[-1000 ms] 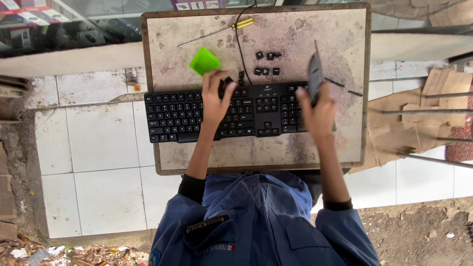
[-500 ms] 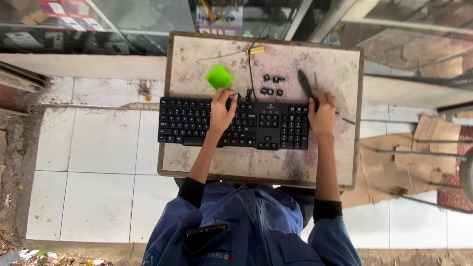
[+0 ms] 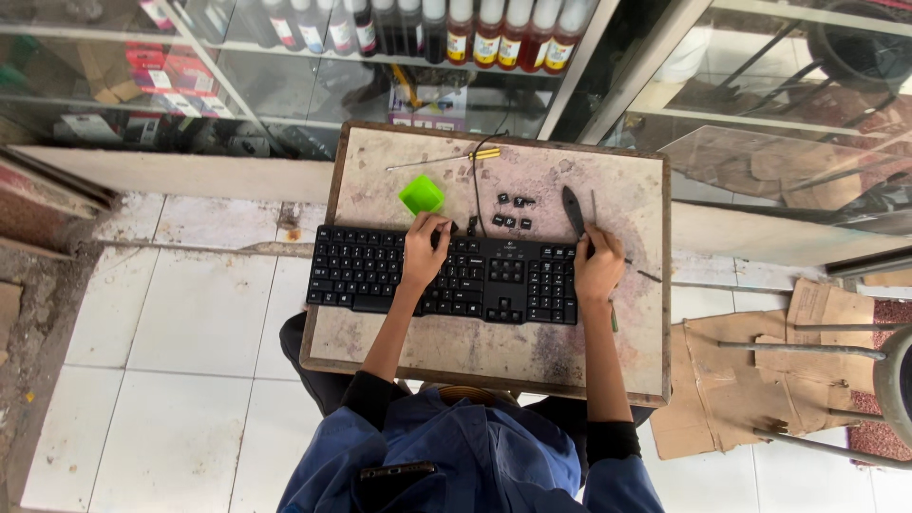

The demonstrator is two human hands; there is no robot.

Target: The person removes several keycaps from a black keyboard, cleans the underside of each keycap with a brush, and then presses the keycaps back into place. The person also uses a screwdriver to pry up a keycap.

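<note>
Since the earlier frame I had lowered the dark tool toward the table; my right hand gripped it. My left hand rested, fingers curled, on the keyboard. Several loose keycaps were already off; most stayed seated.

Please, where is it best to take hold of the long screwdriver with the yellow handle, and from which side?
Probably grip the yellow handle of the screwdriver, coming from above: it lies flat on the table, its thin shaft pointing left. The handle is the thicker part, though a black cable lies close by.
</note>
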